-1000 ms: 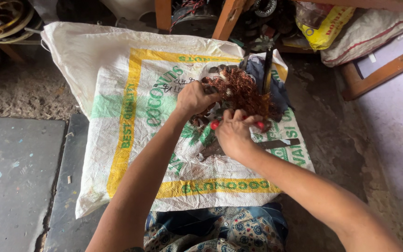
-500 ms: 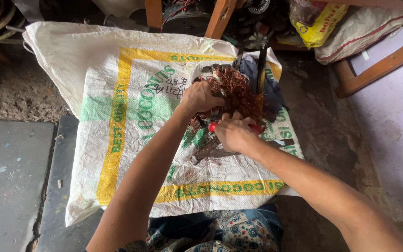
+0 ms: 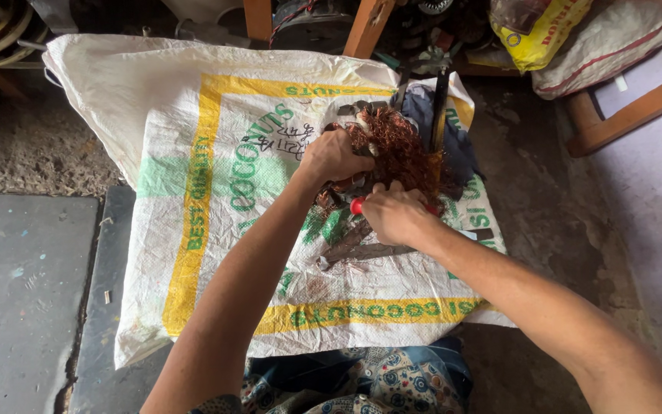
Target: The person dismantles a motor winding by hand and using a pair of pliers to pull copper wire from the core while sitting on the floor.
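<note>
Where fingers (image 3: 355, 157) clutch: copper wire tangle (image 3: 396, 149).

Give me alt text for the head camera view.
Two bare hands work a tangle of copper wire on a white woven sack: the left hand grips the tangle, the right hand holds a red-handled tool against it.

Soft even daylight, white woven sack (image 3: 193, 100) bright but not glaring, faint shadows under both forearms, dark dim clutter along top edge, mostly sharp focus
</note>
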